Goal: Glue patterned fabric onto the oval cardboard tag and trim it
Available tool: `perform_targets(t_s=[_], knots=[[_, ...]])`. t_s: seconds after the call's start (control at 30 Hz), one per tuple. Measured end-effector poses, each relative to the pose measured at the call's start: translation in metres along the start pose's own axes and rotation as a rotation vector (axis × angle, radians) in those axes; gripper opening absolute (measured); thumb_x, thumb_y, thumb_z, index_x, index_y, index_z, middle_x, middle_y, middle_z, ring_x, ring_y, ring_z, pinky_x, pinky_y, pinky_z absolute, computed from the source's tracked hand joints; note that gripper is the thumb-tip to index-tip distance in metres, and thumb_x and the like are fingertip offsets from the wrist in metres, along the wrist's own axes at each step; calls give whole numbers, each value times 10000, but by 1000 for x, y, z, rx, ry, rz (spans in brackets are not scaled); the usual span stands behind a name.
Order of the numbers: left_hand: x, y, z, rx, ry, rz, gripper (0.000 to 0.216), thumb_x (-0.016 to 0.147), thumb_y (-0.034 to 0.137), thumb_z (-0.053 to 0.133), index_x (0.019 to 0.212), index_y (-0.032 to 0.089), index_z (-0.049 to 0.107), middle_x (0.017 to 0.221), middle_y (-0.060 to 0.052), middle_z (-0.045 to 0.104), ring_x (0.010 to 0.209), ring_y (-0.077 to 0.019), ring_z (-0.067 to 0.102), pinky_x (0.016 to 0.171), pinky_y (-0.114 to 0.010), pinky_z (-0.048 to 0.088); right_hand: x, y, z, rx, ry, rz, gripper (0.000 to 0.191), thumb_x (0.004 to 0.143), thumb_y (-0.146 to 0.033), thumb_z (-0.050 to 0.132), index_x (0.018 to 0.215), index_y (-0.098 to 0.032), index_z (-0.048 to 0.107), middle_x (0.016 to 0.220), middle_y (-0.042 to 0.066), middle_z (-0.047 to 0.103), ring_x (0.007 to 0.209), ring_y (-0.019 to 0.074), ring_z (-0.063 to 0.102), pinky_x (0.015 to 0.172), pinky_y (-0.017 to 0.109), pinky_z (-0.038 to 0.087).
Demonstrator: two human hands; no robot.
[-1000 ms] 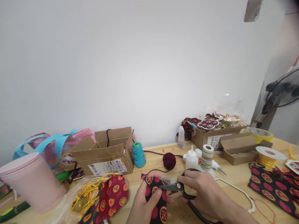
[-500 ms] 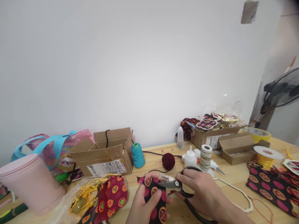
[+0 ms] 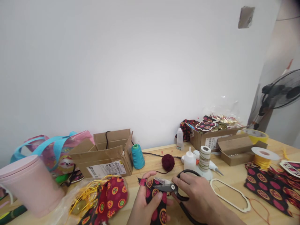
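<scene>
Between the thumb and fingers of my left hand (image 3: 145,200) is a strip of dark patterned fabric (image 3: 161,214) with pink and orange round motifs. My right hand (image 3: 195,190) grips black-handled scissors (image 3: 172,187) by their loops. The blades point left and lie across the upper part of the fabric, spread apart. Fingers of my left hand show behind the cloth, partly hidden by it. A cream scalloped frame (image 3: 231,195) lies on the table right of my right hand. Beyond the scissors sits a ball of dark red yarn (image 3: 168,162).
At left stand a pink bin (image 3: 30,186), an open cardboard box (image 3: 107,156) and a teal thread cone (image 3: 137,156). White bottles (image 3: 189,160), a ribbon roll (image 3: 205,159) and a glue gun (image 3: 215,167) stand ahead. Patterned fabric (image 3: 267,187) and a yellow spool (image 3: 262,161) lie right.
The scissors and my right hand have moved slightly left, with the blades farther across the fabric. The view has shifted a little, showing more of the cream frame.
</scene>
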State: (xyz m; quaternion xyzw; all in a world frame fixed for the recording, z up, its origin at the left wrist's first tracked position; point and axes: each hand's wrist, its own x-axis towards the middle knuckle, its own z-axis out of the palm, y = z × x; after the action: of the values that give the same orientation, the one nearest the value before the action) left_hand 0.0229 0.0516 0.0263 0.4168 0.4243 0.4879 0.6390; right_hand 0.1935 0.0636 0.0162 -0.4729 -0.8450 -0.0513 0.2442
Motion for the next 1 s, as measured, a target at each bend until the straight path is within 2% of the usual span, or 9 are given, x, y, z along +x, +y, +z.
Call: perform_targets(t_s=[0.13,0.43,0.73,0.87,1.0], knots=[[1,0,-1,-3,-2,-3,714,614,311,659,1176,271,221,916,-78,617,689,-260,641,416,-320,508,0,0,-1,-14,-12,14,157,756,-223,498,900,-243,557,735,10,592,654,175,542,524,273,304],[2,0,-2,13,-30,-14,667,655,271,623,1168,268,198,904,-69,605,687,-249,640,422,-308,507,2,2,0,-21,-13,13,144,777,-249,476,892,-238,562,720,11,601,625,171,558,505,272,299],[3,-4,-2,32,15,-21,670,632,300,641,1172,247,246,937,-88,613,704,-252,638,428,-304,502,0,-4,-1,155,-54,121,60,740,-248,525,738,-228,582,666,-8,593,572,136,538,498,227,318],[4,-4,-2,11,7,-23,671,631,287,643,1177,226,259,920,-98,631,702,-257,640,429,-304,492,2,-2,-2,201,-59,143,52,716,-254,556,692,-215,581,607,-21,547,540,130,491,484,225,291],[5,-1,-4,-84,64,-3,666,642,277,639,1198,236,275,918,-94,657,729,-259,644,489,-316,497,5,3,0,364,-17,207,84,708,-282,580,678,-205,567,527,-60,416,487,110,394,456,216,259]])
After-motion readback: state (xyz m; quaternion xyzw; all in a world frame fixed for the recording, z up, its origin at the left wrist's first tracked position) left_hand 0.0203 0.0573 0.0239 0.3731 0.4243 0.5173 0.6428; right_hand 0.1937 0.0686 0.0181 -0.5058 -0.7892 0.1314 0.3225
